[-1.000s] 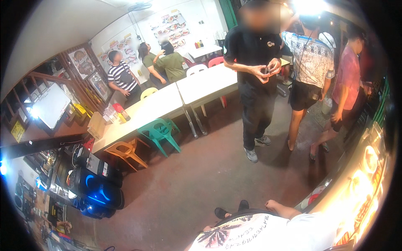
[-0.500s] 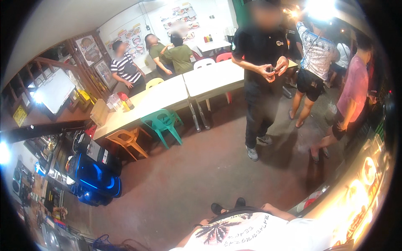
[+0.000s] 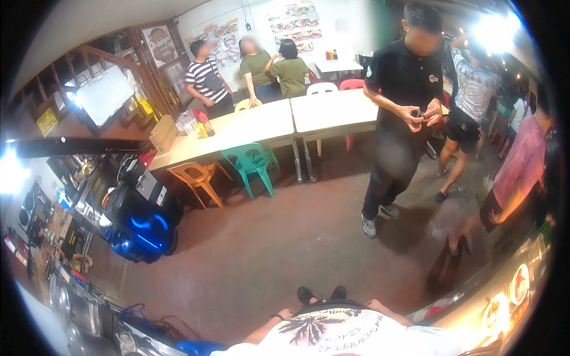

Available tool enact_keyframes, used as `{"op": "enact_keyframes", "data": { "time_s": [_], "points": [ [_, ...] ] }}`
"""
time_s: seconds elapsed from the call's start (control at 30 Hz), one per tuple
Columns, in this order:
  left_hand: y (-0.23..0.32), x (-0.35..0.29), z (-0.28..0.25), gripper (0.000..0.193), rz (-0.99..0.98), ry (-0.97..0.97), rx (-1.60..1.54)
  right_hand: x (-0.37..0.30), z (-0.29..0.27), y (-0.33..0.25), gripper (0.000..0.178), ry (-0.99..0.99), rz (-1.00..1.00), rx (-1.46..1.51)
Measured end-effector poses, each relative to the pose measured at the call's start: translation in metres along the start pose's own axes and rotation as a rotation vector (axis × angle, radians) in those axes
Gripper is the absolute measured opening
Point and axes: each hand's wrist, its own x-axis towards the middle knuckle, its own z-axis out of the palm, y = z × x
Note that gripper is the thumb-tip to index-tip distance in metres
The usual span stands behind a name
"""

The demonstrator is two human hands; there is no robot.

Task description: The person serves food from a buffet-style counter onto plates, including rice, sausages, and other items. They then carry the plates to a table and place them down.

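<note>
At the lower edge, my left hand rests at my waist beside my white printed shirt, a dark band round its wrist. My right hand lies at the other side of the waist, close to the dark shorts. The fingers of both are too small and partly hidden to make out, and no held object shows. Facing me, a person in black stands with head lowered, both hands around a small dark object.
Long pale tables cross the room, with an orange chair and a green chair before them. A black bin-like object with blue light stands left. Lit food plates line the right. Several people stand behind.
My view has turned left, so the room sits further right in the picture. A person in green behind the table now reaches down to a yellow chair. My hands stay at my waist.
</note>
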Motion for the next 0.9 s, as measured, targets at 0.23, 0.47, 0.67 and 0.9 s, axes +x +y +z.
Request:
{"op": "enact_keyframes", "data": {
  "time_s": [0.23,0.47,0.67,0.9],
  "points": [
    [-0.007,-0.009,0.004,0.041,-0.033,0.040,-0.079,-0.007,-0.002,-0.007,0.037,-0.052,-0.026,0.005],
    [0.000,-0.007,0.004,0.041,-0.039,0.047,-0.089,0.003,-0.004,-0.002,0.039,-0.026,0.005,-0.024],
    [0.015,-0.013,0.002,0.041,-0.037,0.029,-0.053,-0.004,-0.015,-0.008,0.037,-0.037,-0.001,-0.082],
    [-0.001,-0.003,0.001,0.041,-0.073,0.062,-0.033,0.034,-0.004,0.009,0.037,-0.045,-0.028,-0.085]
  ]
}}
